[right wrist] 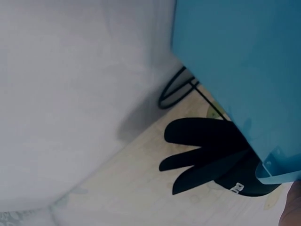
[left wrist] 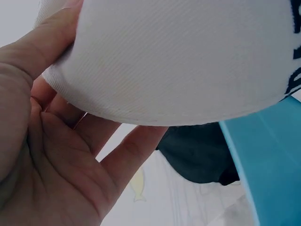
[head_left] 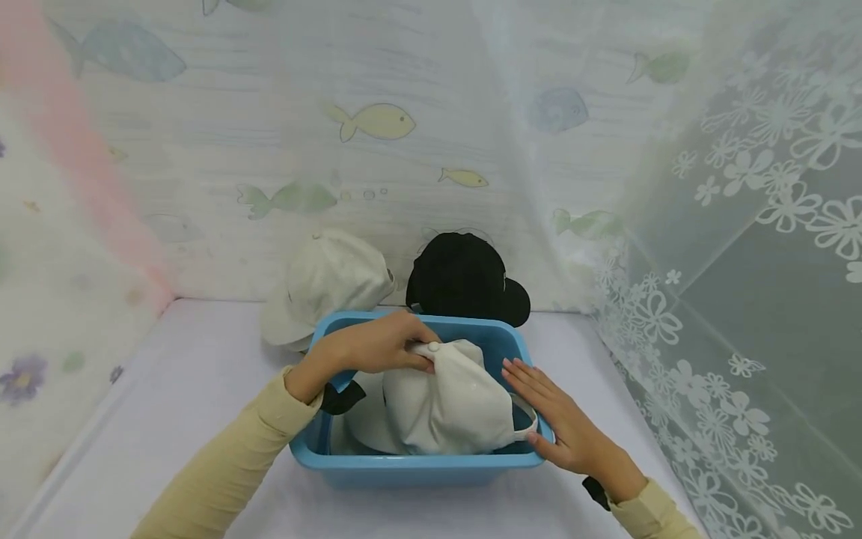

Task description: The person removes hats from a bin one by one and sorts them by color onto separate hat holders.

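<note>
A white cap [head_left: 454, 408] lies in a light-blue plastic basin [head_left: 417, 473], its back strap by the right rim. My left hand [head_left: 387, 340] pinches the crown near its top button between thumb and fingers. In the left wrist view, the cap's white fabric [left wrist: 164, 61] has dark lettering at the right edge, and the thumb lies over its edge. My right hand [head_left: 562, 419] rests on the basin's right rim beside the strap, with its fingers straight and side by side. Only a bit of that hand [right wrist: 292, 207] shows in the right wrist view.
Behind the basin stand an off-white cap [head_left: 333, 277] and black caps [head_left: 458, 277]. Several stacked black brims [right wrist: 202, 132] and a thin black wire stand [right wrist: 171, 94] appear from the right wrist. Fish-print curtains [head_left: 384, 121] hang behind the white-covered table [head_left: 202, 359].
</note>
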A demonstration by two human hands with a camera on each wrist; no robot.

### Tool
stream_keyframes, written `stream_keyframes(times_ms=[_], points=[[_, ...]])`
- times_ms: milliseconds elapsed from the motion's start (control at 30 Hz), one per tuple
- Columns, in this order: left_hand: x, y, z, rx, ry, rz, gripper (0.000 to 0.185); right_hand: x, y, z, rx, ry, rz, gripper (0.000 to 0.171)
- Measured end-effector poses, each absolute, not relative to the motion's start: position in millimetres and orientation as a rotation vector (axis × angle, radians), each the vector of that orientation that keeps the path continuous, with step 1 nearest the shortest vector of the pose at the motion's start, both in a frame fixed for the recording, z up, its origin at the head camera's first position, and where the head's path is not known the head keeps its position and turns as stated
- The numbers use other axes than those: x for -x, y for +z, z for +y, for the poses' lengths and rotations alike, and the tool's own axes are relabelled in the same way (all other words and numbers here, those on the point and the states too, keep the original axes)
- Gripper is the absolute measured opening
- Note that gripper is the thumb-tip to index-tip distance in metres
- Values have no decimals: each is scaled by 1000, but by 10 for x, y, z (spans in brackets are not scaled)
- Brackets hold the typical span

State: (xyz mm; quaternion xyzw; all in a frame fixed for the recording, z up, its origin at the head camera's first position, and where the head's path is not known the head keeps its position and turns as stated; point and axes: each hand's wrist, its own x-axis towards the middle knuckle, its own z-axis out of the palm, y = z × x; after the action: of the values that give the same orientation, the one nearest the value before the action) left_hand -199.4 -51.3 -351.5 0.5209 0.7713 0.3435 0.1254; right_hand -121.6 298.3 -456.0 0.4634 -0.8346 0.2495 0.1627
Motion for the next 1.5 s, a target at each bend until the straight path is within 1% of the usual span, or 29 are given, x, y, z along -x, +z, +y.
stream_keyframes(times_ms=[100,300,600,933,1100,1233,1333,1500], points=[[1989,-3473,-551,-1514,979,2265,15,1205,-4567,2975,-1314,729,-2396,73],[1984,-3325,-604,-1532,985,2242,5,1210,-4579,2970,-1303,743,-2399,75],[1945,-2995,-684,-1546,985,2272,5,1231,-4591,2982,-1322,758,-2351,75],[1932,-2737,-787,-1557,999,2340,10,1212,-4606,3012,-1302,737,-2374,72],[1922,-2601,-852,-1537,1044,2426,16,1210,-4603,2989,-1276,714,-2410,71],[1957,-2468,-900,-1550,1095,2457,17,1221,-4591,2961,-1292,719,-2398,71],[1987,-2351,-965,-1572,1118,2482,16,1226,-4578,2935,-1298,737,-2397,73],[2055,-2187,-1107,-1578,1155,2609,4,1217,-4573,2925,-1305,763,-2384,75]])
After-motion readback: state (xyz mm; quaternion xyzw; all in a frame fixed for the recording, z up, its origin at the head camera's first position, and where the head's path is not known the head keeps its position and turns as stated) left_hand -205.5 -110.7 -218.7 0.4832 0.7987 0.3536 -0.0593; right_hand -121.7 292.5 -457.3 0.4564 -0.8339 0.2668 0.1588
